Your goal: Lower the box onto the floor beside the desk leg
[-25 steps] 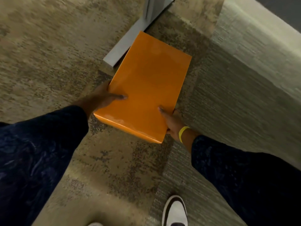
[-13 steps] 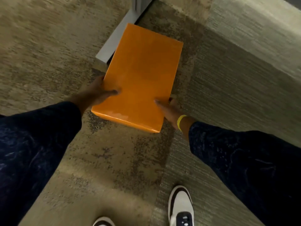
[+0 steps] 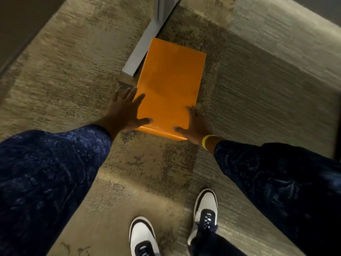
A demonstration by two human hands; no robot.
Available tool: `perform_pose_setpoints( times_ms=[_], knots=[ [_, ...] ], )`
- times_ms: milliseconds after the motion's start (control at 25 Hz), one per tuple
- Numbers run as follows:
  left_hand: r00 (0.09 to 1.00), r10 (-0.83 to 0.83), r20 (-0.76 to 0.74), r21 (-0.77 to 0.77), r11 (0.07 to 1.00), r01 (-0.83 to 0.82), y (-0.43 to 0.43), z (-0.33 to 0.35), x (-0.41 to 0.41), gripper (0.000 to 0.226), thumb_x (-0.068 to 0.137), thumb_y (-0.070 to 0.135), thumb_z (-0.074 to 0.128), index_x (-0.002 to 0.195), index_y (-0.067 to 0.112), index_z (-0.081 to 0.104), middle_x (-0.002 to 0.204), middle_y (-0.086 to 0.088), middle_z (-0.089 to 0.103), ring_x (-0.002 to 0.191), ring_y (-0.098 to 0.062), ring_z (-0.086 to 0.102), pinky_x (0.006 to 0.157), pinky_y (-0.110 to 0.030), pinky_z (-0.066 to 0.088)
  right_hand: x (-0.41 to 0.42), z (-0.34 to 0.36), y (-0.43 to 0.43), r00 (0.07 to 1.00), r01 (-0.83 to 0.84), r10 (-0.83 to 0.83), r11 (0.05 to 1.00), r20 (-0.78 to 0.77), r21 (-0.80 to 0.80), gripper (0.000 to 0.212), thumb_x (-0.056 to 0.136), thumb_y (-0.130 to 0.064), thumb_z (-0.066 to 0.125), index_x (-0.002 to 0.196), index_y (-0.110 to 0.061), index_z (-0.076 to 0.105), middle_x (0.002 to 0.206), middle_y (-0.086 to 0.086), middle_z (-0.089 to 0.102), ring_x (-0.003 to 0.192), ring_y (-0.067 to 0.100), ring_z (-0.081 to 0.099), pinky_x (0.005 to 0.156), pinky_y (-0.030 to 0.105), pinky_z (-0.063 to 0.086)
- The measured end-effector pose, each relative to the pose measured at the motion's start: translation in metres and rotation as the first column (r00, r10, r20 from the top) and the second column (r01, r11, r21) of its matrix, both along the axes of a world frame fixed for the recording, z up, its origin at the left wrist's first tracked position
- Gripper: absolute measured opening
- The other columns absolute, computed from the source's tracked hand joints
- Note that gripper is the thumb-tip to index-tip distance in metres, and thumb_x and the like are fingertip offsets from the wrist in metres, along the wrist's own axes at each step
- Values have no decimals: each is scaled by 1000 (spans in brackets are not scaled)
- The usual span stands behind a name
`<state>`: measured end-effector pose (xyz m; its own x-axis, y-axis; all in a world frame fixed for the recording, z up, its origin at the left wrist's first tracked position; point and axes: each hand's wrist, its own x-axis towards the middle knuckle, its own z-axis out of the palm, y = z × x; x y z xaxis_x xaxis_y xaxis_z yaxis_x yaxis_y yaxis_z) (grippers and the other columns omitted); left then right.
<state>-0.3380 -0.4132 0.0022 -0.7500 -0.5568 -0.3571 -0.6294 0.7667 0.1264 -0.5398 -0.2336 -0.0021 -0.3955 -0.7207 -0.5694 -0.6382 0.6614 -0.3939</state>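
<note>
An orange flat box (image 3: 170, 84) lies low over the carpet, its far left corner against a grey metal foot. My left hand (image 3: 124, 111) is spread at the box's near left corner, fingers straight, thumb lying on the top face. My right hand (image 3: 195, 124), with a yellow wristband, rests at the near right corner, fingers extended along the box's right edge and thumb on top. Both arms wear dark blue sleeves.
A grey metal furniture foot (image 3: 140, 50) and upright post run back from the box's left side. Patterned carpet (image 3: 73, 71) covers the floor. My two white and dark shoes (image 3: 143, 235) stand below. A dark panel (image 3: 16, 21) fills the upper left.
The box has gone down and away from me toward the floor beside the metal foot. Both hands have loosened from gripping its sides to lying spread at its near corners.
</note>
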Motion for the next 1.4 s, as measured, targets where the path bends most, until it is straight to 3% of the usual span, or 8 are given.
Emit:
perform_pose_setpoints(
  times_ms=[120, 240, 520, 760, 960, 1200, 1320, 1400],
  knots=[
    [997, -81, -9, -36, 996, 81, -2, 11, -8, 114, 67, 94, 14, 156, 24, 5, 167, -12, -1, 152, -31, 3, 120, -58, 6, 4, 0, -7, 988, -97, 99, 995, -118, 23, 105, 83, -71, 56, 161, -26, 1, 170, 5, -6, 157, 32, 1, 123, 55, 13],
    [998, -57, -25, -47, 997, 56, -7, 4, -16, 112, 70, 94, 16, 157, 23, 4, 166, -11, -4, 153, -31, 0, 120, -58, 0, 4, -12, -11, 965, -163, 166, 986, -205, 32, 107, 81, -78, 50, 160, -27, -1, 170, 6, -9, 157, 33, -2, 123, 58, 8],
    [998, -50, -26, -55, 997, 49, -22, -5, -42, 113, 67, 94, 5, 156, 25, 1, 166, -11, -8, 152, -30, -7, 120, -60, -2, -19, -22, -19, 979, -136, 150, 985, -137, 109, 110, 80, -80, 50, 160, -30, -6, 169, 4, -18, 156, 32, -11, 121, 64, -2],
    [997, 82, -8, -5, 997, -82, -38, -31, -58, 110, 71, 91, 19, 156, 25, -2, 166, -9, -12, 152, -31, -9, 117, -65, -1, -38, -40, -46, 986, -70, 81, 994, -147, 80, 114, 76, -81, 53, 160, -32, -6, 169, 3, -19, 156, 29, -12, 119, 68, 4],
    [999, 42, 18, 33, 999, -43, -51, -59, -57, 110, 72, 91, 22, 157, 25, -3, 166, -9, -13, 152, -33, -9, 117, -66, 4, -46, -65, -53, 983, 5, 6, 998, -182, 56, 116, 74, -83, 52, 160, -32, -6, 168, 2, -20, 156, 27, -11, 120, 66, 5],
    [996, 87, -8, 201, 976, -84, -52, -81, -49, 115, 73, 81, 51, 155, 27, -8, 164, -3, -24, 151, -38, 8, 111, -64, 27, -43, -79, -49, 989, 58, -70, 994, -132, -88, 121, 71, -77, 65, 160, -29, -2, 169, 4, -18, 156, 29, -8, 122, 59, 12],
    [966, 218, -139, 353, 922, -157, -46, -92, -43, 119, 70, 70, 68, 155, 31, -5, 162, 6, -27, 145, -42, 26, 107, -58, 36, -37, -85, -47, 976, 211, -217, 951, -5, -225, 127, 65, -63, 81, 160, -28, 3, 170, 2, -12, 156, 30, 4, 119, 54, 30],
    [879, 438, -187, 465, 828, -313, -36, -102, -39, 125, 64, 64, 78, 155, 31, -1, 165, 3, -17, 145, -42, 26, 106, -60, 37, -33, -91, -44, 923, 383, -371, 876, 98, -291, 135, 59, -54, 89, 159, -30, 2, 170, 4, -3, 153, 32, 19, 113, 48, 39]
  ],
)
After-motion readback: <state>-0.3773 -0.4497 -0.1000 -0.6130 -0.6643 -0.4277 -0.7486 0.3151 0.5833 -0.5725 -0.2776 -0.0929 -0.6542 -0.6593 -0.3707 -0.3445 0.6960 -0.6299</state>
